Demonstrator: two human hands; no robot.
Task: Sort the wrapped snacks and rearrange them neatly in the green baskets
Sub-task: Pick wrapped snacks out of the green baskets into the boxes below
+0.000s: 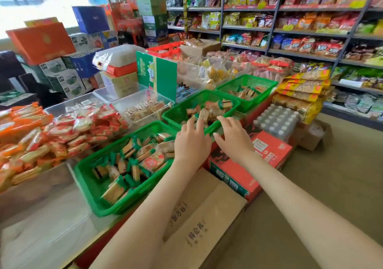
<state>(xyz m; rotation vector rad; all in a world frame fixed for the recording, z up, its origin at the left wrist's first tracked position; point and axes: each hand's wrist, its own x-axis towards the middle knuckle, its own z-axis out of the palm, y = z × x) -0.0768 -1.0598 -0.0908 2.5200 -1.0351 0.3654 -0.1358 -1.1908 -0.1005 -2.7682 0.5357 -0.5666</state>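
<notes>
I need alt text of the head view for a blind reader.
A person's left hand reaches over wrapped snacks in the middle green basket of three; the right hand is at its near rim. Shop shelves stand behind.

Green mesh baskets (99, 187) hold snacks (132, 163) in green-edged wrappers.

You are in a small snack shop: tall shelves (246, 28) crammed with bagged snacks (310, 46) and yellow price tags (288, 27), cartons (154, 17) stacked high behind, a shrink-wrapped pack of bottles (275, 121), and green baskets (87, 190) of wrapped snacks (132, 160) set out before you.
</notes>
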